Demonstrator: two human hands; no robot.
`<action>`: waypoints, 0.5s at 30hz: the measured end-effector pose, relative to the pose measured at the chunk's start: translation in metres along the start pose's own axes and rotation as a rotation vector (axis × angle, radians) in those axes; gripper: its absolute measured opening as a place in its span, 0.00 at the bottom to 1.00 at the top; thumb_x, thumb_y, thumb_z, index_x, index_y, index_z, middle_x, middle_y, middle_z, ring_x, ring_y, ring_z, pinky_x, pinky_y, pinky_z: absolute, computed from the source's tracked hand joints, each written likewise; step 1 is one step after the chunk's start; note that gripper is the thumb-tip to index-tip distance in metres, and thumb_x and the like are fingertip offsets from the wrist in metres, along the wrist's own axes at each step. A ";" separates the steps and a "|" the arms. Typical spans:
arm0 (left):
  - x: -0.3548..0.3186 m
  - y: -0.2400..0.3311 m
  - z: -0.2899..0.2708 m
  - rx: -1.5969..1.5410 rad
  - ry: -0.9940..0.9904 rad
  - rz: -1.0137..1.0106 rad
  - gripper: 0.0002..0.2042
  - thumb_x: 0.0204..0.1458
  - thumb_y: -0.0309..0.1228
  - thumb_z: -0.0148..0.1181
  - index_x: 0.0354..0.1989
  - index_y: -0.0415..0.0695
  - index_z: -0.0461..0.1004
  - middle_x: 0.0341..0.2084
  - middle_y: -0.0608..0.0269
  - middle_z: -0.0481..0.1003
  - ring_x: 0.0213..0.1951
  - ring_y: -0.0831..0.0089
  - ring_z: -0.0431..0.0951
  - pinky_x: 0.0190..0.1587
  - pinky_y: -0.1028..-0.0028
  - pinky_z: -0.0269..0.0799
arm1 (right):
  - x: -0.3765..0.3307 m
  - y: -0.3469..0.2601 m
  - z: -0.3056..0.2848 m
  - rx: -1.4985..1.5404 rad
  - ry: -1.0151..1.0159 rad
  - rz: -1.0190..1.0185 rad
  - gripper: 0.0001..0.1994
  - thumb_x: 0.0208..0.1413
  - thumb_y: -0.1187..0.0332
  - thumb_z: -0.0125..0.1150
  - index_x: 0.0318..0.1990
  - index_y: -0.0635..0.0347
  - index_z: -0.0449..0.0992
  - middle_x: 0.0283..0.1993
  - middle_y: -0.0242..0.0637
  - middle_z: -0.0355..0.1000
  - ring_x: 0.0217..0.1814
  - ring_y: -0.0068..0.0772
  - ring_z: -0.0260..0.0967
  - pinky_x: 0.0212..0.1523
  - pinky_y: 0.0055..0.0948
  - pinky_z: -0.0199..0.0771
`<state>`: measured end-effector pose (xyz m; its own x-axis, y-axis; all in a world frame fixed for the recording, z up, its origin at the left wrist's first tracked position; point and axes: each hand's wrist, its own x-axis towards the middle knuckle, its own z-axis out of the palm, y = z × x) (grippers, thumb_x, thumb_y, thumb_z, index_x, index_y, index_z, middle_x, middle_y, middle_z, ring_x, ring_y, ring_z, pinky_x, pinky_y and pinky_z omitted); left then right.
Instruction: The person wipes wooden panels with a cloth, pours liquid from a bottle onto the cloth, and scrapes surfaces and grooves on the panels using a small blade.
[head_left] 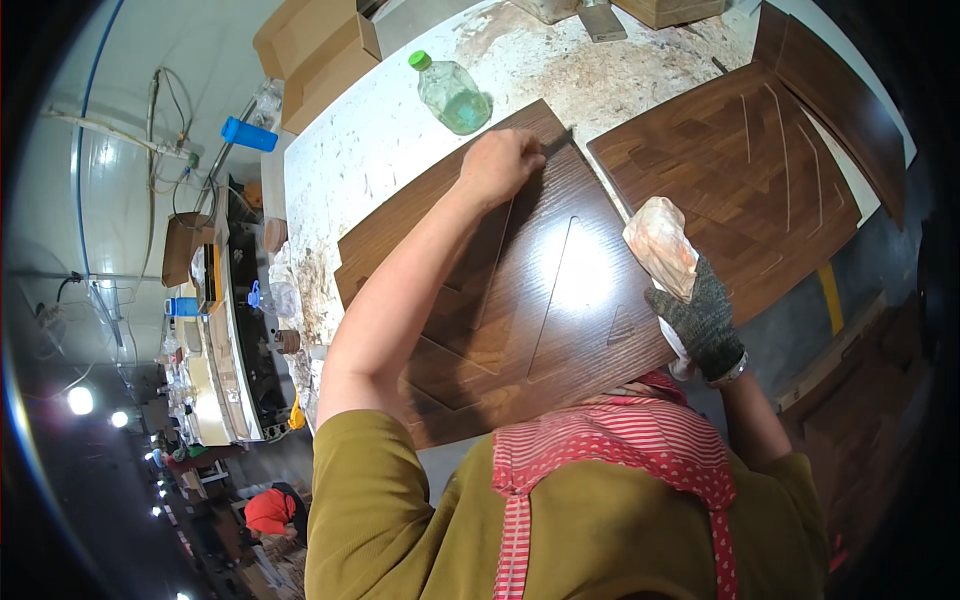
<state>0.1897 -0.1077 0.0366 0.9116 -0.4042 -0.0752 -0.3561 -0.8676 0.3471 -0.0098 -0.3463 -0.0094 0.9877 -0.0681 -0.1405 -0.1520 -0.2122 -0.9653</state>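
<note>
A dark brown wooden panel [590, 330] with grooved lines lies on the white, stained worktable right in front of me. My left hand [500, 165] is bare and reaches across to its far edge. The fingers are closed at a small dark, thin piece [557, 143], whose kind I cannot make out. My right hand [705, 315], in a dark grey knitted glove, grips a crumpled whitish cloth [660, 240] with orange-brown stains. It is at the right edge of the panel. A second brown panel [720, 160] with light groove lines lies to the right.
A clear bottle with a green cap [455, 95] stands beyond the panel. Another dark panel [840, 90] is at the far right. An open cardboard box [320, 60] is at the back left, near a blue bottle [248, 135]. A person in red headwear [270, 512] is at lower left.
</note>
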 end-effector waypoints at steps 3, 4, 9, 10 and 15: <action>0.003 0.011 -0.005 0.085 -0.118 0.075 0.09 0.47 0.34 0.59 0.34 0.45 0.77 0.30 0.55 0.78 0.35 0.57 0.77 0.38 0.63 0.71 | 0.001 0.004 -0.001 0.044 0.000 -0.022 0.30 0.42 0.68 0.69 0.54 0.66 0.63 0.49 0.45 0.69 0.51 0.34 0.67 0.53 0.31 0.66; 0.006 0.007 -0.004 0.087 -0.117 0.071 0.09 0.47 0.34 0.59 0.34 0.45 0.77 0.30 0.55 0.78 0.35 0.57 0.77 0.38 0.63 0.71 | 0.000 0.005 -0.001 0.046 -0.004 -0.024 0.30 0.42 0.68 0.69 0.54 0.66 0.63 0.49 0.45 0.69 0.51 0.34 0.67 0.53 0.31 0.66; 0.007 0.004 0.004 0.035 -0.072 0.096 0.08 0.47 0.35 0.59 0.34 0.46 0.78 0.29 0.54 0.78 0.35 0.57 0.77 0.38 0.63 0.72 | 0.002 0.010 0.001 -0.060 0.020 -0.059 0.31 0.42 0.67 0.69 0.54 0.66 0.62 0.48 0.46 0.69 0.51 0.36 0.67 0.53 0.32 0.66; 0.008 0.005 0.003 0.053 -0.052 0.080 0.08 0.47 0.35 0.59 0.34 0.46 0.78 0.29 0.54 0.77 0.35 0.57 0.77 0.38 0.63 0.72 | 0.002 0.009 0.001 -0.059 0.017 -0.059 0.31 0.42 0.67 0.69 0.54 0.66 0.62 0.48 0.46 0.69 0.51 0.36 0.67 0.53 0.32 0.66; 0.001 0.014 0.008 0.044 -0.047 0.153 0.07 0.48 0.33 0.59 0.31 0.43 0.76 0.28 0.54 0.77 0.33 0.57 0.77 0.36 0.63 0.71 | 0.003 0.015 0.000 -0.052 -0.001 -0.034 0.32 0.42 0.67 0.70 0.55 0.67 0.61 0.50 0.46 0.68 0.53 0.36 0.66 0.54 0.32 0.65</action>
<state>0.1835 -0.1225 0.0339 0.8358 -0.5447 -0.0682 -0.4997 -0.8064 0.3163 -0.0094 -0.3493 -0.0242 0.9924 -0.0586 -0.1080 -0.1198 -0.2646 -0.9569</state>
